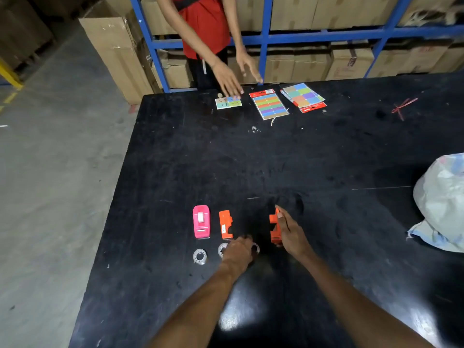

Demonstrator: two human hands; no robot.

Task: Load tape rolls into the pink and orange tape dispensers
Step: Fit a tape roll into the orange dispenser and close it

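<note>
A pink tape dispenser (201, 221) lies on the black table (276, 159) with a white roll showing in its top. Beside it lies one orange dispenser half (225, 224). My right hand (288, 232) holds the other orange half (274, 227) on its edge. A clear tape roll (200, 256) lies in front of the pink dispenser. My left hand (238, 251) rests fingers-down over two more rolls: one (222, 248) peeks out at its left, one (256, 248) at its right. Whether it grips either roll is hidden.
Across the table another person in a red top reaches both hands toward a small card (228, 102). Two packs of coloured labels (269, 104) (305, 95) and a marker (288, 97) lie there. A white sack (442, 202) sits at the right edge. Blue racking with cartons stands behind.
</note>
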